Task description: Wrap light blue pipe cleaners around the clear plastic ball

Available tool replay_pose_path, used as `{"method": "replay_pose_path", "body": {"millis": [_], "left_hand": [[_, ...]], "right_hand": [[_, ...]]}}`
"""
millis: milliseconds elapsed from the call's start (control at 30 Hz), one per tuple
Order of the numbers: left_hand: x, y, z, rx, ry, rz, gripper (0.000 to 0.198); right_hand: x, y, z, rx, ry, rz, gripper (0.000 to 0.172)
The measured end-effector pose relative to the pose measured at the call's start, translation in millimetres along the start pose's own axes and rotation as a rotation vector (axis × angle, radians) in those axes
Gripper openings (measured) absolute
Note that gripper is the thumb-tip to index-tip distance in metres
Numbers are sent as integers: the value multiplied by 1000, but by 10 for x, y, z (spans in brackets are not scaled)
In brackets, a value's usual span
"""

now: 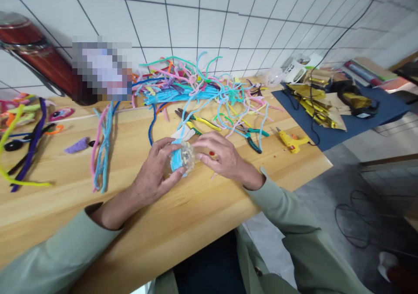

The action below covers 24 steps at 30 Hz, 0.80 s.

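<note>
My left hand (160,165) is closed around a small clear plastic ball or cup (188,157), fingers on its far side and thumb on its near side. Bright blue pipe cleaner (176,158) is wrapped in rows over its left part. The right end looks rough and pale inside. At that end is my right hand (219,154), thumb and fingers drawn together against the rim; what lies between them is hidden. A light blue strand (183,128) rises behind the ball. Just beyond lie yellow-handled pliers (204,121) and green-handled pliers (253,138).
Tangled pipe cleaners (196,91) lie along the tiled wall. A red thermos (42,57) leans at back left, with twisted pipe cleaners (103,150) nearer. A yellow glue gun (291,141) sits at the right edge, its cord trailing. Gold sheets (313,107) rest on a blue mat (329,137).
</note>
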State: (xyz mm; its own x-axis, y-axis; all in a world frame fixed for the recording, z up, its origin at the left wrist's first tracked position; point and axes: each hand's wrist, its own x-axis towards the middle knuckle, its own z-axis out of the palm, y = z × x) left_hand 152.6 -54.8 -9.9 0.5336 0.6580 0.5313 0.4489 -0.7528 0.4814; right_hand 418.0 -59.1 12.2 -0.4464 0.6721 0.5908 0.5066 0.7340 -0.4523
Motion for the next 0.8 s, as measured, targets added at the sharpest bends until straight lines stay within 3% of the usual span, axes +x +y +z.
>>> {"method": "replay_pose_path", "body": {"millis": [133,300,400,467,600,800], "left_hand": [[-11,-44,24,-15,19,-5,52],[-6,-44,47,-41,9,-18,55],[7,-65,64,-59,-17,2,60],[14,-94,77,-75,-13,15,61],[19,-128,88,-114,8,37,61],[8,-135,67,-135,7,64,60]], "right_hand": [[-342,263,-409,-148,78,199,22],[-1089,745,-1406,-499,207,629,30],[-1503,1095,-1979,-752,102,914,42],[-1698,1297,-2213,-838,-7,962,47],[-1880,1468,-2344,-844,-169,878,47],[-1786,1342,-2335,-835,-341,729,37]]}}
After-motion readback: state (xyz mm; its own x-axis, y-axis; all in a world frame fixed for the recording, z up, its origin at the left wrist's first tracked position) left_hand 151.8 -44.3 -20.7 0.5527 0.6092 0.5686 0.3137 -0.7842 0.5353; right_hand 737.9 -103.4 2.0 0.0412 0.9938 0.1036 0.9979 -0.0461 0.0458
